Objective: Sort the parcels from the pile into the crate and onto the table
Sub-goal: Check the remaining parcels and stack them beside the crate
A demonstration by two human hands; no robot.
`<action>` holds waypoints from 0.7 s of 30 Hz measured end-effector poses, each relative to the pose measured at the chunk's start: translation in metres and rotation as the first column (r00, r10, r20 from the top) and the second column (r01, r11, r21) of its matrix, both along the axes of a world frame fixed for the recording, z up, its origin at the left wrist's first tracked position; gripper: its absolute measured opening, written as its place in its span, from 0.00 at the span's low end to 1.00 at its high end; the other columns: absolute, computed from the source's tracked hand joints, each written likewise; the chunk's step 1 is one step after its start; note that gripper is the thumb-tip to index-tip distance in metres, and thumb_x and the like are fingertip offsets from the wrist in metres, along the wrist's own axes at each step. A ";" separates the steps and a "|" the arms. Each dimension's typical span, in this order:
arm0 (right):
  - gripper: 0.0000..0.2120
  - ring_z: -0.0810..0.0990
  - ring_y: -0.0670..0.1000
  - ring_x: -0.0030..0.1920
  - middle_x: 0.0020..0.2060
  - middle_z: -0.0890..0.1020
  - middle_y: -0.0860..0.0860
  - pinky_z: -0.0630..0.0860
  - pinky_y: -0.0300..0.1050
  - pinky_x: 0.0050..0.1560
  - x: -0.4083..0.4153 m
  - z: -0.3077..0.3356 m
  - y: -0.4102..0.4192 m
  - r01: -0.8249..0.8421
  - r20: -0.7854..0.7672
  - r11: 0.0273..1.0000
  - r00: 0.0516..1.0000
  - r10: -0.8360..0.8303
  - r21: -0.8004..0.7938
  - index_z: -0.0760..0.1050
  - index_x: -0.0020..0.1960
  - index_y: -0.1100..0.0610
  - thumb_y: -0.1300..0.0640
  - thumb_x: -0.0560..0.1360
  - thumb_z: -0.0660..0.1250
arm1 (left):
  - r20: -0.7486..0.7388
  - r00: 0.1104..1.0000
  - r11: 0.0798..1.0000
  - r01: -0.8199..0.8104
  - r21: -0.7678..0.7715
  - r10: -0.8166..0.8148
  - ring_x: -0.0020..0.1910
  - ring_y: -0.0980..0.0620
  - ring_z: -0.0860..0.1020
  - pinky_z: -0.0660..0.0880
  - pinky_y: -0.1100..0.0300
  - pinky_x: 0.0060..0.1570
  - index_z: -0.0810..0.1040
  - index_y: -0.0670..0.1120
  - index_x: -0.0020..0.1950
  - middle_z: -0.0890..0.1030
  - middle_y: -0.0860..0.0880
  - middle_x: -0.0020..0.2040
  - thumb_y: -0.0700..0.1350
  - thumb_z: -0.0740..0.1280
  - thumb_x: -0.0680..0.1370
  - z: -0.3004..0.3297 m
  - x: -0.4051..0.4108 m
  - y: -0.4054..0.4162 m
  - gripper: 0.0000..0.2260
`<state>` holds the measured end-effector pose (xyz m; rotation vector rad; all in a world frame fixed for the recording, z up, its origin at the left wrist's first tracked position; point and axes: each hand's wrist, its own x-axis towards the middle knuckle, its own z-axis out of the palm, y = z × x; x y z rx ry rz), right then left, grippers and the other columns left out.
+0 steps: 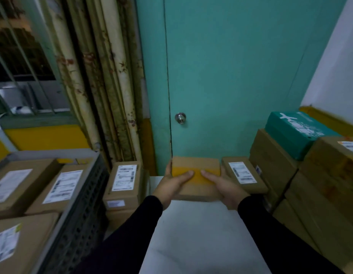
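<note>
Holding noted: flat cardboard parcel with yellow tape (pixel 195 177) is gripped by left hand (pixel 172 185) and right hand (pixel 224 187), thumbs on top, at the white worktop's (pixel 201 234) far edge. Parcel should be lowered level, then fingers released together.

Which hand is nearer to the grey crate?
Left. The left hand grips the left side of the cardboard parcel over the white table, on the side toward the crate; the right hand grips its far side.
</note>
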<state>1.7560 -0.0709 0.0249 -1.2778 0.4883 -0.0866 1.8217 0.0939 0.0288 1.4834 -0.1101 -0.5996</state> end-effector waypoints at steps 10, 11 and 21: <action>0.39 0.81 0.56 0.58 0.63 0.78 0.54 0.80 0.51 0.52 -0.022 -0.020 0.077 -0.121 -0.096 0.993 0.988 0.120 -0.004 0.57 0.79 0.51 0.58 0.75 0.75 | -0.098 0.991 0.996 -0.091 -0.016 0.089 0.59 0.44 0.80 0.76 0.41 0.65 0.61 0.58 0.76 0.81 0.48 0.60 0.45 0.77 0.74 -0.026 -0.034 0.082 0.36; 0.39 0.81 0.55 0.58 0.63 0.78 0.54 0.80 0.50 0.51 -0.024 -0.021 0.080 -0.125 -0.090 0.992 0.988 0.125 -0.002 0.57 0.79 0.51 0.58 0.75 0.75 | -0.093 0.991 0.996 -0.092 -0.010 0.091 0.59 0.44 0.81 0.76 0.41 0.65 0.61 0.57 0.76 0.81 0.48 0.60 0.48 0.79 0.72 -0.027 -0.035 0.085 0.39; 0.40 0.81 0.57 0.60 0.62 0.79 0.53 0.79 0.57 0.60 -0.039 -0.025 0.083 -0.098 -0.044 0.995 0.994 0.097 -0.029 0.60 0.77 0.50 0.56 0.72 0.77 | -0.014 0.999 0.999 -0.031 0.011 0.031 0.60 0.46 0.80 0.76 0.44 0.65 0.60 0.59 0.74 0.80 0.49 0.62 0.46 0.77 0.75 -0.024 -0.048 0.094 0.34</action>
